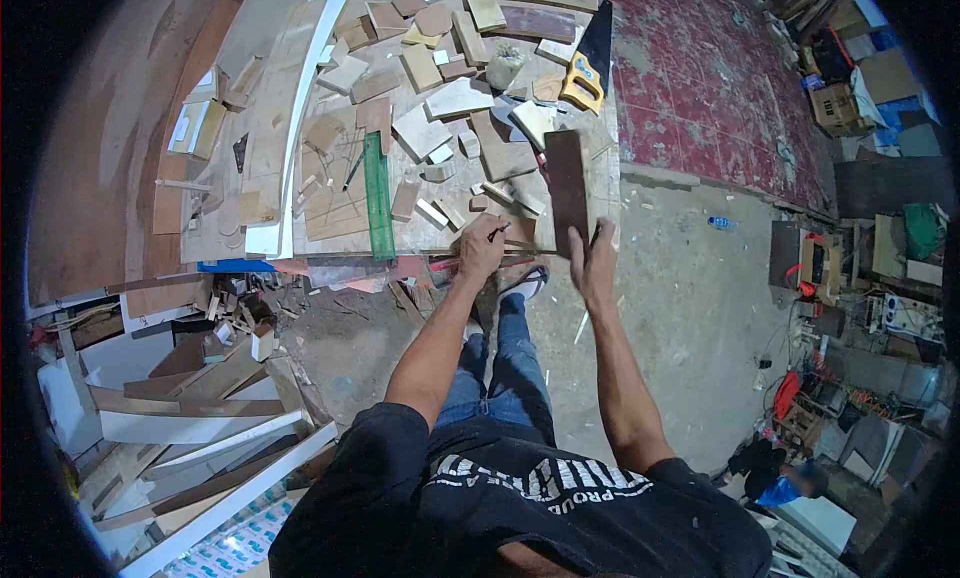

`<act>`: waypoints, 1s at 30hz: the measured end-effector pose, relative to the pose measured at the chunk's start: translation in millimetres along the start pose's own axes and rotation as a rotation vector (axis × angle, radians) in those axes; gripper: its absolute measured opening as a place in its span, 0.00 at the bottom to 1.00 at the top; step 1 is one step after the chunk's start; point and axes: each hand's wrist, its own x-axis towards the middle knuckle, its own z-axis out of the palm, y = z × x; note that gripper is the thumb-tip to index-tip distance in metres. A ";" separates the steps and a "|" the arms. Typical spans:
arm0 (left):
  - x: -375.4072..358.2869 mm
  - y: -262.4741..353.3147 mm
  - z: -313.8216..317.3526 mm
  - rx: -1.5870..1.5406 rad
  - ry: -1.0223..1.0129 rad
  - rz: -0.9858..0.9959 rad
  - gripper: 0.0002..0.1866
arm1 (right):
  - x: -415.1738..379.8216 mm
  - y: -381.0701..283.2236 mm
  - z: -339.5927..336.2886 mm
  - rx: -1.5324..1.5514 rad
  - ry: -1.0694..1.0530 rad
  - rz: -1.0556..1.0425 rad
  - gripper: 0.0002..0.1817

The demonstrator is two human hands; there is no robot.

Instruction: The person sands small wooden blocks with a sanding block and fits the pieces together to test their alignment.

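My right hand (592, 256) is closed on the near end of a dark brown wooden board (567, 178), which stands out over the table's front edge; its fingers are slightly blurred. Left of it, my left hand (485, 244) is pinched at the front edge, with a small dark thing between the fingers that is too small to make out. Small wood blocks (433, 213) lie just beyond the left hand. A green ruler (378, 198) lies farther left, beside a pencil (353, 173) on a marked wooden panel (328, 213).
A handsaw (588, 63) with a yellow handle lies at the table's right side. Many wood offcuts (420, 68) cover the worktable (225, 240). Scrap boards (190, 428) are piled on the floor at lower left. Another person (785, 483) is at lower right.
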 end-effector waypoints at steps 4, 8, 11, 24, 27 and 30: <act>-2.1 -13.9 -2.0 0.198 -0.050 0.090 0.04 | -58.9 -23.3 -3.1 -0.257 -0.016 -0.323 0.29; -8.7 -36.7 10.1 -0.389 -0.024 -0.507 0.06 | -68.0 -29.3 3.7 -0.313 -0.207 -0.254 0.31; 0.3 -10.0 1.9 0.014 0.024 0.168 0.08 | -74.3 -43.3 -3.4 -0.176 -0.091 -0.198 0.30; -2.6 -28.2 10.8 -0.064 0.020 -0.139 0.07 | -80.6 -18.3 8.8 -0.225 -0.108 -0.305 0.32; -8.2 -54.4 14.2 0.091 -0.108 -0.076 0.08 | -93.8 -35.8 -3.3 -0.209 -0.138 -0.194 0.33; -6.2 -13.2 -2.7 0.026 -0.054 -0.033 0.07 | -93.2 -32.5 -1.0 -0.271 -0.141 -0.200 0.33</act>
